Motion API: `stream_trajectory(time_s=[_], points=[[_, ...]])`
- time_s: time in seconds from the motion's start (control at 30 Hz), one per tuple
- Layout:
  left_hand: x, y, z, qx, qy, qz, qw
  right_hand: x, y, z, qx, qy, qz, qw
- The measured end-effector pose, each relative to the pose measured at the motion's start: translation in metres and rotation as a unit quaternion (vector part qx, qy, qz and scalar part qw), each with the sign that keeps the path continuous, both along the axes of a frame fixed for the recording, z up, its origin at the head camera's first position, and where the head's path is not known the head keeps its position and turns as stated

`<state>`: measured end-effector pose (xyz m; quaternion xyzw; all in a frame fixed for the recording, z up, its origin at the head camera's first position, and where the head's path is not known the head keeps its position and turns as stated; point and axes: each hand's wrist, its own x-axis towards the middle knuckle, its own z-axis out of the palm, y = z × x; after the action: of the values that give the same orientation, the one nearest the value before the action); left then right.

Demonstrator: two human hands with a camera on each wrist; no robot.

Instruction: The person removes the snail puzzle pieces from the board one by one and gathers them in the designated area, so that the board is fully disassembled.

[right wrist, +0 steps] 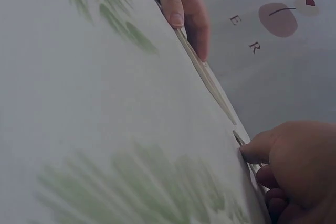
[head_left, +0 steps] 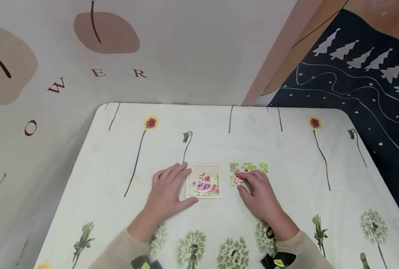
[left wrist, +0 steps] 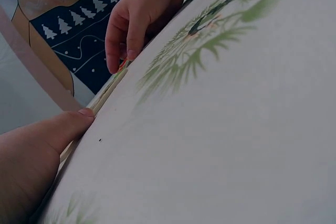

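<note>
1. The left hand (head_left: 169, 186) lay with its fingers extended and thumb spread, touching the left and near edges of the puzzle tray (head_left: 203, 170).
2. The tray sat flat on the table (head_left: 206, 145), its lower part filled with picture pieces (head_left: 204, 188), bare wood above.
3. The right hand (head_left: 261, 192) pinched a pink puzzle piece (head_left: 239, 181) between its fingers and thumb, beside green loose pieces (head_left: 248, 166) right of the tray.

Puzzle board (head_left: 194, 172) on table (head_left: 287, 179), below frame centre; left hand (head_left: 167, 187) at its left edge. Loose pieces (head_left: 263, 167) right of board; right hand (head_left: 261, 191) at their lower right, pinched piece (head_left: 238, 181) at its fingertips.
</note>
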<state>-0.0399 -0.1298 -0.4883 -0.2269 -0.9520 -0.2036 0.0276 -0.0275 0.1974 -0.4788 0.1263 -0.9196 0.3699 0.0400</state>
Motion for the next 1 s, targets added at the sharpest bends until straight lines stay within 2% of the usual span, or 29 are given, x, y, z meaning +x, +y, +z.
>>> stream_trajectory(time_s=[0.27, 0.67, 0.83, 1.0], points=[[-0.001, -0.002, 0.001, -0.007, 0.004, -0.002, 1.0, -0.002, -0.002, -0.002, -0.002, 0.018, -0.005, 0.9998], [0.001, -0.005, 0.001, -0.003, 0.001, 0.0, 1.0, -0.004, -0.006, 0.003, -0.008, 0.001, -0.022, 0.9997], [0.001, -0.003, 0.001, 0.0, 0.006, -0.003, 1.0, -0.006, -0.005, 0.005, -0.02, 0.022, -0.031, 0.9991], [0.001, -0.001, 0.001, -0.003, 0.004, -0.003, 1.0, -0.009, -0.011, 0.006, -0.034, 0.043, -0.015, 0.9984]])
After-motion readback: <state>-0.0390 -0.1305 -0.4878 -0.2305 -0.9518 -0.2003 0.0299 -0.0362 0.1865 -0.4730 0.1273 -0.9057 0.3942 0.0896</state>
